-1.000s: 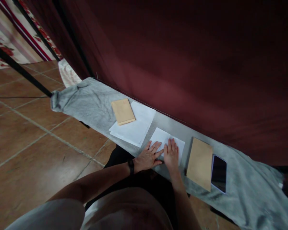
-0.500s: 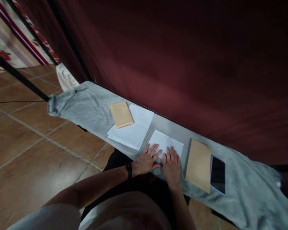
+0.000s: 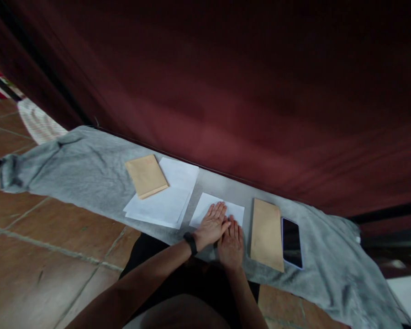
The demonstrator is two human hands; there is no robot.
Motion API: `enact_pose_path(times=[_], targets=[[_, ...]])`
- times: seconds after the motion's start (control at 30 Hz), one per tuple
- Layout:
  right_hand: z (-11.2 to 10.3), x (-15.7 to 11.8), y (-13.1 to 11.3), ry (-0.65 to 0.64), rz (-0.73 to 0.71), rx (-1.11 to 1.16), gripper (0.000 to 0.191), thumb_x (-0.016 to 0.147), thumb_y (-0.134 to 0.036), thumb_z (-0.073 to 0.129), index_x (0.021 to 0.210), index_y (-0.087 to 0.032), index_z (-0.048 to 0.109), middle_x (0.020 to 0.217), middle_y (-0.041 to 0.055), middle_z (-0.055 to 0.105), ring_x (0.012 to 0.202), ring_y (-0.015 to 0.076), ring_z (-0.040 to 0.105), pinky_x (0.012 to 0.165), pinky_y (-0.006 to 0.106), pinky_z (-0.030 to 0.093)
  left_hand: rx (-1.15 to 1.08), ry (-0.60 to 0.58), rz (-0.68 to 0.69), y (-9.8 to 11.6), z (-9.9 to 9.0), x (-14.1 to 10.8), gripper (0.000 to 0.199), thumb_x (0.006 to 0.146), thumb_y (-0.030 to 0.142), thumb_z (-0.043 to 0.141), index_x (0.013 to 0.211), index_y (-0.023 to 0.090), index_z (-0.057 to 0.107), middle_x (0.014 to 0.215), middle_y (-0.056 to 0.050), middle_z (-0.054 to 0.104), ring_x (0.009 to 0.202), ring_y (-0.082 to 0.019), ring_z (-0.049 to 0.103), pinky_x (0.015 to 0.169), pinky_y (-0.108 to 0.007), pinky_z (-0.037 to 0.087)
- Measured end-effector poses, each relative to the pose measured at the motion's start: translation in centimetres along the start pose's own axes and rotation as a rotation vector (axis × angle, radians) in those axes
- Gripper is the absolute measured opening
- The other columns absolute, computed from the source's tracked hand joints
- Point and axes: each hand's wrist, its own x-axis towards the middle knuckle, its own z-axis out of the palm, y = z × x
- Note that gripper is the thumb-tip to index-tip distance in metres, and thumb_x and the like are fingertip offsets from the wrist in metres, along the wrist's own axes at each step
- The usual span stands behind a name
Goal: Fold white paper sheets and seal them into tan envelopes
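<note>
A white sheet of paper (image 3: pixel 202 206), apparently folded, lies on the grey cloth in front of me. My left hand (image 3: pixel 212 224), with a dark band at the wrist, rests flat on it, fingers stretched toward the far edge. Beside it my right hand (image 3: pixel 231 244) lies flat on the paper's near right part, its fingers out straight. The two hands touch near the left thumb and partly hide the sheet. To the right is a brown paper envelope (image 3: pixel 266 235). On the left, larger white sheets (image 3: pixel 164 205) lie stacked under a smaller bundle of brown envelopes (image 3: pixel 147 176).
A phone (image 3: pixel 292 242) with a pale purple edge lies right of the brown envelope. The grey cloth (image 3: pixel 78 169) covers a long narrow bench. Behind it hangs a dark red curtain (image 3: pixel 205 105), and brown floor tiles (image 3: pixel 55 269) show at the lower left.
My left hand has slid farther over the paper, up and right, and now meets the right hand. The camera view has turned to the right.
</note>
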Motion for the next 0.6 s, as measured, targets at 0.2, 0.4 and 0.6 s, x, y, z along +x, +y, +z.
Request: enact_pose_path(times=[0.2, 0.4, 0.6], targets=[[0.3, 0.1, 0.1, 0.056, 0.014, 0.037, 0.051, 0.106, -0.032, 0.035, 0.15, -0.012, 0.046, 0.158, 0.0177, 0.041, 0.145, 0.0319, 0.039, 0.117, 0.052, 0.031, 0.045, 0.019, -0.049, -2.3, 1.0, 1.1, 0.062, 0.105, 0.045, 0.03, 0.15, 0.003, 0.04, 0.16, -0.019, 0.036, 0.152, -0.026, 0.028, 0.125, -0.045, 0.021], [0.5, 1.3, 0.5, 0.032, 0.033, 0.091, 0.05, 0.107, -0.029, 0.03, 0.152, -0.014, 0.044, 0.158, 0.017, 0.041, 0.147, 0.0282, 0.037, 0.117, 0.053, 0.031, 0.104, 0.069, -0.047, -3.6, 0.8, 0.5, 0.057, 0.103, 0.038, 0.037, 0.153, 0.01, 0.038, 0.161, -0.016, 0.036, 0.152, -0.026, 0.029, 0.125, -0.048, 0.02], [1.4, 6.3, 0.5, -0.039, 0.027, 0.136, 0.049, 0.106, -0.025, 0.026, 0.147, -0.011, 0.05, 0.155, 0.0159, 0.046, 0.146, 0.0256, 0.038, 0.119, 0.049, 0.029, 0.127, 0.054, -0.031, -3.5, 0.6, 0.6, 0.054, 0.102, 0.032, 0.039, 0.155, 0.02, 0.038, 0.163, -0.013, 0.034, 0.151, -0.029, 0.03, 0.123, -0.052, 0.023]])
